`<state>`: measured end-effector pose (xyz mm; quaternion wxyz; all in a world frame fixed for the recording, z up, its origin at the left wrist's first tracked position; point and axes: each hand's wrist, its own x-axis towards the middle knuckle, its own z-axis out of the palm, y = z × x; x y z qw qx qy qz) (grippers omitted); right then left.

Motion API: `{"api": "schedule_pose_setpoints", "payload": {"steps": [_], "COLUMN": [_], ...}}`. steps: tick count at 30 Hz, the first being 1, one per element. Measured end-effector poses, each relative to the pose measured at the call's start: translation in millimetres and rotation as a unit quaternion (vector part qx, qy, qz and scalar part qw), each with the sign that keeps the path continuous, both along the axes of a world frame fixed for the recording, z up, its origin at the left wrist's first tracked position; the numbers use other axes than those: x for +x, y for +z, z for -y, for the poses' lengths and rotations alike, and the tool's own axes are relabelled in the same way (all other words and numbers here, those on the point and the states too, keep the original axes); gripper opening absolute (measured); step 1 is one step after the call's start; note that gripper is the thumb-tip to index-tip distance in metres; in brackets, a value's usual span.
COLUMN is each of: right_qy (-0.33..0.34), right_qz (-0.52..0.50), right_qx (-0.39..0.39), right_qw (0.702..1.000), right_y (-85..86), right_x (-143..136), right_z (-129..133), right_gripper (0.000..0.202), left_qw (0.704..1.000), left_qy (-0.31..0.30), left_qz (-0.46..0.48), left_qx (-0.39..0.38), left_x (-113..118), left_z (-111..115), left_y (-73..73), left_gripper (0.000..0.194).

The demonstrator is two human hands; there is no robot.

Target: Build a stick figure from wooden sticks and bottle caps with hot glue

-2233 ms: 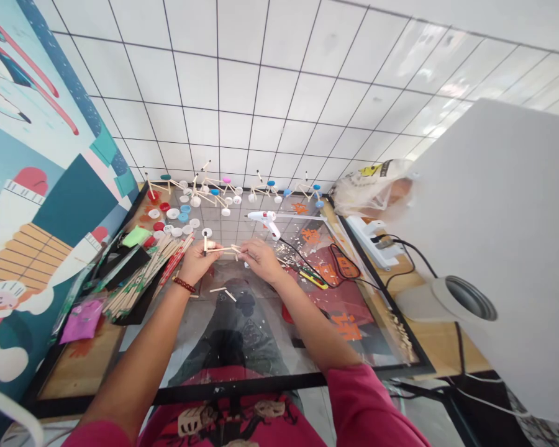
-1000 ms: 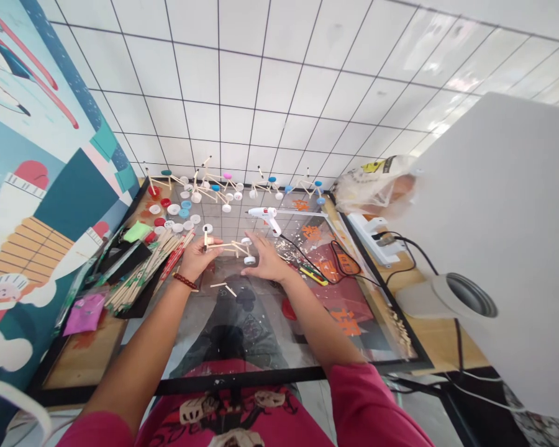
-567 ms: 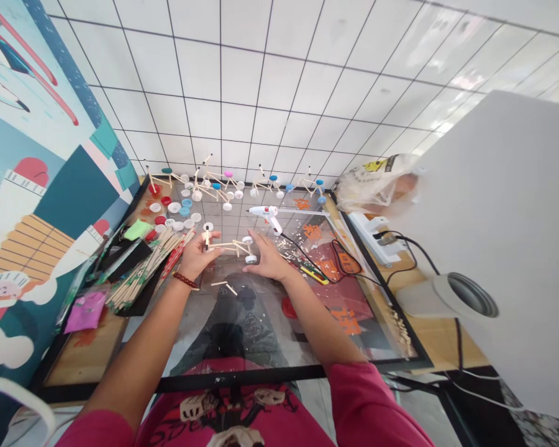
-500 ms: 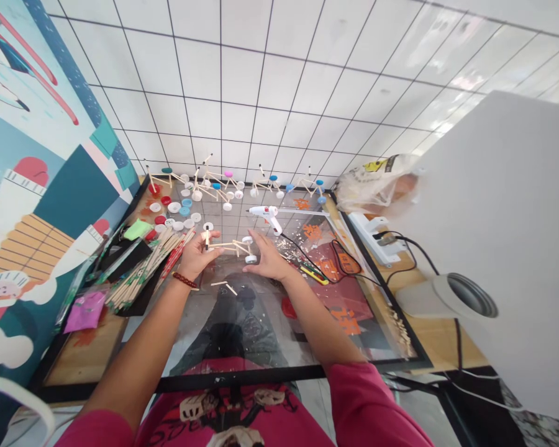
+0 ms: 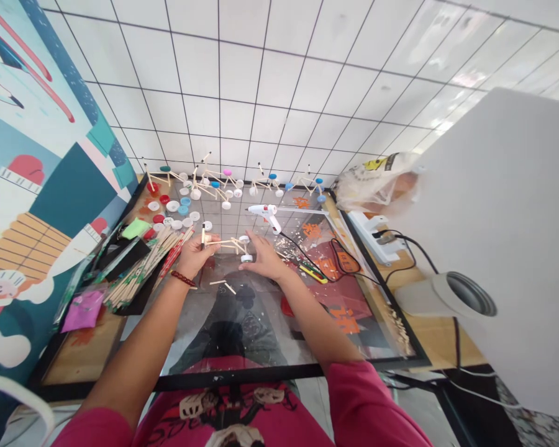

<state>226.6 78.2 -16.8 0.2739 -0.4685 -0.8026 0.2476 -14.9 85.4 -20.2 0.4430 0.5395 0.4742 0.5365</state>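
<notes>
A small frame of pale sticks (image 5: 228, 243) with two white caps like wheels at its right end is above the glass tabletop (image 5: 205, 335). My left hand (image 5: 194, 256) is closed on its left end, where a black-tipped stick stands up. Beside the white caps is my right hand (image 5: 264, 257), thumb and fingers apart; whether it touches them is hard to tell. Two short loose sticks (image 5: 230, 288) lie on the glass just in front of the hands. A white glue gun (image 5: 265, 215) rests behind my right hand.
Similar stick frames with coloured caps (image 5: 271, 179) line the back edge. At left are loose caps (image 5: 172, 205), bundled sticks (image 5: 142, 267) and a pink packet (image 5: 82, 310). A yellow cutter (image 5: 313, 272), glue gun cable and power strip (image 5: 377, 239) are at right.
The stick frame and both hands have shifted slightly to the left. My left hand keeps its hold, and my right hand stays spread.
</notes>
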Motion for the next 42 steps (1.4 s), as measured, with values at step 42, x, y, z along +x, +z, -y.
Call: {"api": "schedule_pose_setpoints", "payload": {"steps": [42], "right_qy": [0.016], "right_qz": [-0.032], "right_qx": [-0.024], "right_qw": [0.999], "right_y": [-5.9], "right_x": [8], "right_z": [-4], "right_gripper": [0.121], "left_qw": [0.983], "left_qy": [-0.124], "left_qz": [-0.11], "left_qx": [-0.081], "left_x": [-37], "left_z": [2], "left_y": [16.0], "left_gripper": [0.083]}}
